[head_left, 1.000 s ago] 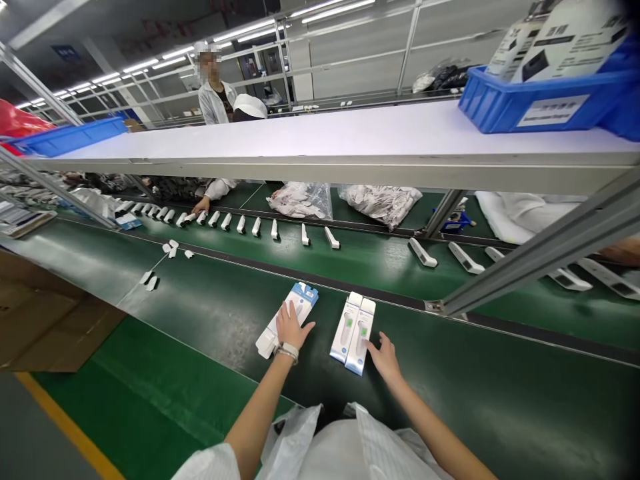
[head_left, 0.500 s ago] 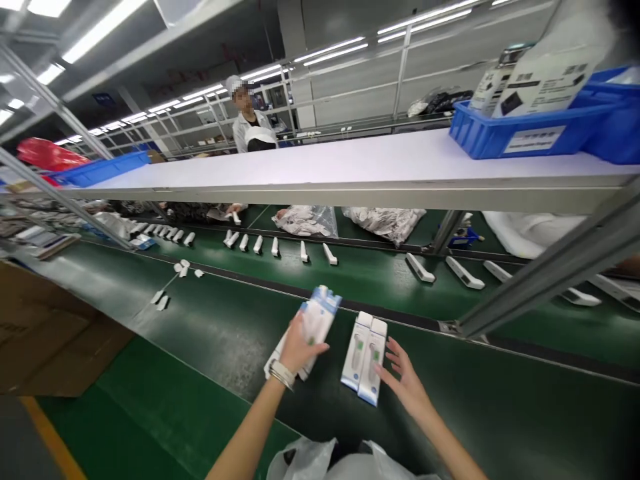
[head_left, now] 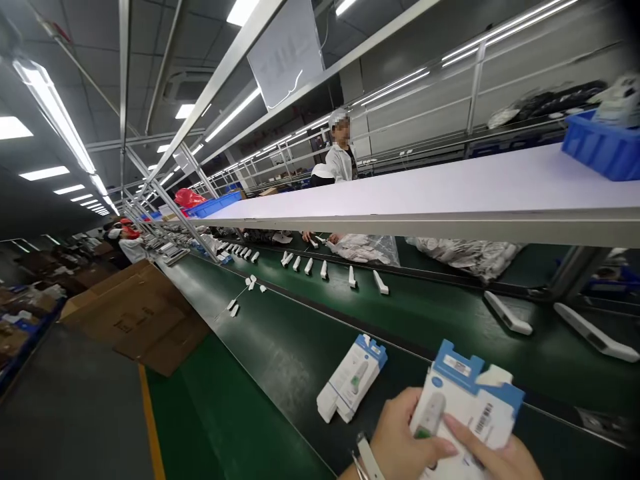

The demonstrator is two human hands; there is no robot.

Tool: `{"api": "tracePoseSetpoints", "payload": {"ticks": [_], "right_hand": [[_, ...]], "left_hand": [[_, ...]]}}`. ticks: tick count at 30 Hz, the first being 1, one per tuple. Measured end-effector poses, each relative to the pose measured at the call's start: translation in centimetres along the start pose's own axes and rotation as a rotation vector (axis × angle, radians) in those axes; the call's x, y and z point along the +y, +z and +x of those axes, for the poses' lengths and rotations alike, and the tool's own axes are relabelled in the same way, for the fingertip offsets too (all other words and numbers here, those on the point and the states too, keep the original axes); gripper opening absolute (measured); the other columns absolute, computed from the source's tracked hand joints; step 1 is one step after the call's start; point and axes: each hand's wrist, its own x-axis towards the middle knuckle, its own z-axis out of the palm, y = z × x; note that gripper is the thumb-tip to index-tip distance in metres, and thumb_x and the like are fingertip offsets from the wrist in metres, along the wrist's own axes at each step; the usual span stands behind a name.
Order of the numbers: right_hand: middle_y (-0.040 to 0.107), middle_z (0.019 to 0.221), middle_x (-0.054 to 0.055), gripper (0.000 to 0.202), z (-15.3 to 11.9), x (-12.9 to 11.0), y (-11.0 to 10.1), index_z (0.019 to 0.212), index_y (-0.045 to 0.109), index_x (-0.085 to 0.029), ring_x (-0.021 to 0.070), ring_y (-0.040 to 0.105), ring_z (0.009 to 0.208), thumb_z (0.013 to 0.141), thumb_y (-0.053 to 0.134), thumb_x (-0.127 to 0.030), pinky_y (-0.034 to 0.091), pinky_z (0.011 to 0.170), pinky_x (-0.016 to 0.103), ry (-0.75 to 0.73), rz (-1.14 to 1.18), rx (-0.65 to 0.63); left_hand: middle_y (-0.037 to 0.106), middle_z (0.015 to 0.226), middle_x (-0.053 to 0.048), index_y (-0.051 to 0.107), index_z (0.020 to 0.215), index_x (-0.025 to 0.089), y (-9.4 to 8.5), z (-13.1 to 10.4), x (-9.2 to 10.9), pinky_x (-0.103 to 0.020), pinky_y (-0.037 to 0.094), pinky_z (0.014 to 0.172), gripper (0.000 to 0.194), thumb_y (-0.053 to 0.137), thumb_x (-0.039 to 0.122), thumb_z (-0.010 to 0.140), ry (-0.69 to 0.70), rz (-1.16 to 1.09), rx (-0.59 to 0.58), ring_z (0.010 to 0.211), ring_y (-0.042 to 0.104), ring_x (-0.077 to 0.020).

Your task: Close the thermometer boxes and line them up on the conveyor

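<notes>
Both hands grip a white and blue printed carton at the lower right. It looks flat, with blue flaps standing up at its far end, a barcode and a device picture on its face. My left hand, with a white band at the wrist, is closed around the left edge, thumb across the front. From the right, my right hand closes on the carton, its thumb pressed on the printed face. A second flattened carton lies on the dark green work surface, left of my hands.
White handheld devices lie in a row along the green belt beyond a dark rail. Small white parts are farther left. A white shelf crosses above, bearing a blue bin. A cardboard box stands left. A co-worker is across the line.
My left hand has left the carton on the surface. Both hands now hold a carton close up at the right. The view has swung left, and the two boxes side by side no longer show.
</notes>
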Motion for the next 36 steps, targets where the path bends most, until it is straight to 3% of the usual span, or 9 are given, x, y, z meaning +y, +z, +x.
{"api": "tracePoseSetpoints", "payload": {"ticks": [4,7,11,15,19,24,27,31,36], "right_hand": [[0.07,0.092,0.013,0.047,-0.9,-1.4,1.8,0.088,0.066,-0.017,0.035,0.064,0.091,0.052,0.078,-0.044,0.052,0.079,0.045,-0.079,0.02,0.049],[0.067,0.105,0.008,0.056,-1.7,-2.6,3.2,0.102,0.058,-0.022,0.0293,0.061,0.1,0.056,0.075,-0.049,0.048,0.087,0.043,-0.366,0.129,0.027],[0.062,0.114,0.007,0.051,-2.3,-3.0,4.4,0.113,0.051,-0.024,0.0249,0.057,0.106,0.073,0.056,-0.056,0.045,0.092,0.043,-0.411,0.244,0.052],[0.061,0.114,0.009,0.048,-3.4,-2.6,5.0,0.113,0.049,-0.021,0.0248,0.06,0.1,0.079,0.046,-0.054,0.048,0.086,0.041,-0.489,0.344,0.112],[0.064,0.097,0.006,0.038,-3.9,-2.4,4.7,0.107,0.05,-0.021,0.0221,0.063,0.084,0.078,0.049,-0.046,0.051,0.075,0.036,-0.533,0.371,0.174],[0.057,0.08,0.002,0.025,-4.4,-2.8,3.8,0.093,0.053,-0.021,0.0186,0.057,0.071,0.073,0.053,-0.036,0.046,0.066,0.032,-0.707,0.247,0.158],[0.053,0.076,0.001,0.019,-4.9,-3.4,3.3,0.085,0.053,-0.021,0.0175,0.051,0.068,0.072,0.052,-0.035,0.042,0.064,0.031,-0.891,0.025,0.107],[0.055,0.081,0.002,0.02,-5.1,-4.0,2.8,0.089,0.054,-0.022,0.0192,0.053,0.073,0.075,0.049,-0.036,0.042,0.067,0.033,-1.028,-0.134,0.076],[0.057,0.084,0.004,0.034,-5.0,-3.7,2.3,0.092,0.056,-0.021,0.0215,0.055,0.077,0.081,0.038,-0.047,0.042,0.07,0.036,-1.07,-0.177,0.128]], "left_hand": [[0.066,0.088,-0.006,0.06,0.104,0.016,0.5,-0.1,-0.5,-0.03,0.051,0.068,0.044,0.07,0.039,0.067,0.072,0.101,0.032,0.076,0.061,-0.0207],[0.058,0.115,-0.008,0.052,0.12,0.021,0.5,-0.4,-0.6,-0.036,0.042,0.095,0.048,0.064,0.032,0.076,0.33,0.352,0.148,0.106,0.054,-0.0236],[0.044,0.131,-0.012,0.033,0.136,0.024,1.0,-0.3,-2.4,-0.045,0.035,0.101,0.058,0.056,0.026,0.082,0.545,0.642,0.197,0.123,0.04,-0.0269],[0.035,0.139,-0.012,0.017,0.141,0.03,2.2,-0.5,-3.7,-0.047,0.035,0.1,0.067,0.052,0.02,0.084,0.652,0.705,0.207,0.128,0.034,-0.0275],[0.03,0.143,-0.009,0.016,0.14,0.033,2.5,-0.7,-3.7,-0.047,0.034,0.102,0.069,0.052,0.016,0.083,0.718,0.643,0.117,0.13,0.03,-0.0265],[0.034,0.142,-0.008,0.03,0.137,0.027,1.8,-1.0,-2.1,-0.045,0.029,0.107,0.054,0.049,0.026,0.086,0.527,0.287,-0.058,0.129,0.032,-0.0263],[0.042,0.137,-0.009,0.041,0.132,0.023,1.7,-0.7,-0.1,-0.042,0.03,0.106,0.046,0.045,0.035,0.088,0.363,-0.032,-0.136,0.126,0.038,-0.0262],[0.051,0.129,-0.011,0.058,0.116,0.018,2.4,-0.3,3.0,-0.043,0.032,0.104,0.04,0.059,0.035,0.08,0.224,-0.254,-0.25,0.121,0.043,-0.0287],[0.06,0.118,-0.011,0.066,0.101,0.016,3.4,-0.5,4.9,-0.044,0.035,0.101,0.032,0.068,0.023,0.07,0.041,-0.367,-0.206,0.114,0.05,-0.0291]]}}
